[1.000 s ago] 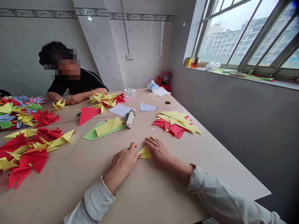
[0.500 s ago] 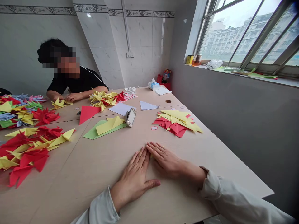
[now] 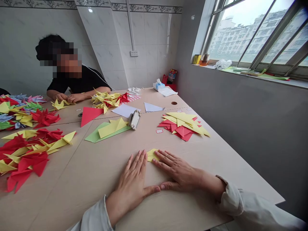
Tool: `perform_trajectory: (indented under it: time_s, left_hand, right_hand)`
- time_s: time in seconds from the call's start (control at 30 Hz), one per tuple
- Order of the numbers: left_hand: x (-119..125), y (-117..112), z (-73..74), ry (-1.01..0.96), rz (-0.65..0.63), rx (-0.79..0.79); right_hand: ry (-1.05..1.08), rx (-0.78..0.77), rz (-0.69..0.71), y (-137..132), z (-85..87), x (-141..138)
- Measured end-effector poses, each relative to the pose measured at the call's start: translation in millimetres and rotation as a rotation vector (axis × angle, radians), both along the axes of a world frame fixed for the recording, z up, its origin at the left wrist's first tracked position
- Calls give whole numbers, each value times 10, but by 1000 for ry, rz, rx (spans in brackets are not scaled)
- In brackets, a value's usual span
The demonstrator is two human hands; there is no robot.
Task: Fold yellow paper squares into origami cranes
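Observation:
A small folded yellow paper lies flat on the table, partly covered by fingers. My left hand rests palm down, its fingertips at the paper's left edge and its thumb stretched to the right. From the other side my right hand lies flat, with its fingertips over the right part of the paper. Both hands have their fingers straight, and the two thumb tips nearly meet below the paper. Beyond my right hand is a pile of folded red and yellow paper sheets.
Folded red and yellow paper pieces spread over the table's left side. A phone-like device leans beside green paper. Across the table a person handles yellow paper near a heap of yellow folded pieces. A tissue box stands farther back.
My hands have slid apart, the left one to the left and the right one to the right. More of the yellow paper between the fingertips now shows.

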State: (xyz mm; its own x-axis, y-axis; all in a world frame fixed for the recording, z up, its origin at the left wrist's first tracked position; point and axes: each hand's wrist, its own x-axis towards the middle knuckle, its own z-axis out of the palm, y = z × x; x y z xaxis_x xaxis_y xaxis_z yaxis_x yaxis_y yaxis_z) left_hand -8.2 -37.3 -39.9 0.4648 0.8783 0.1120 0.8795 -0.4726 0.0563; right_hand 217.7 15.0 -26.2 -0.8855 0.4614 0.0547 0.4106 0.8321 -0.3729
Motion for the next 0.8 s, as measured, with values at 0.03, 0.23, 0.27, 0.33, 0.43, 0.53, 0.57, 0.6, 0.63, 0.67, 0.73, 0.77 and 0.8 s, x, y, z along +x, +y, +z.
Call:
perform_trajectory:
  time_s: [0.03, 0.23, 0.27, 0.33, 0.43, 0.53, 0.57, 0.6, 0.63, 0.67, 0.73, 0.77, 0.8]
  left_hand:
    - [19, -24, 4, 1, -30, 5]
    - [26, -64, 50, 7, -104, -29]
    - [14, -58, 54, 6, -98, -26]
    - [-12, -52, 54, 7, -91, -11]
    - [-52, -65, 33, 32, -38, 12]
    - [-84, -91, -2, 55, 14, 33]
    - [-89, -99, -14, 58, 25, 40]
    - [-91, -105, -26, 58, 35, 46]
    - [-90, -110, -36, 57, 44, 51]
    - [-87, -113, -43, 55, 54, 54]
    - [-78, -116, -51, 52, 79, 51]
    - [-73, -117, -51, 51, 90, 46]
    - [-69, -118, -49, 49, 100, 42]
  right_hand:
    - [3, -1, -1, 2, -6, 0]
    - [27, 8, -34, -10, -13, 4]
    - [32, 8, -35, -14, -10, 5]
    - [46, 10, -34, -18, -5, 6]
    - [59, 16, -29, -23, -4, 0]
    - [48, 30, -33, -35, -10, 8]
    - [44, 35, -38, -43, -12, 22]
    - [39, 38, -47, -53, -14, 44]
    - [32, 37, -60, -65, -17, 75]
    - [25, 36, -78, -79, -21, 114]
    - [10, 33, -127, -109, -34, 207]
    - [4, 34, -151, -124, -44, 256]
    - [2, 36, -170, -137, -53, 301]
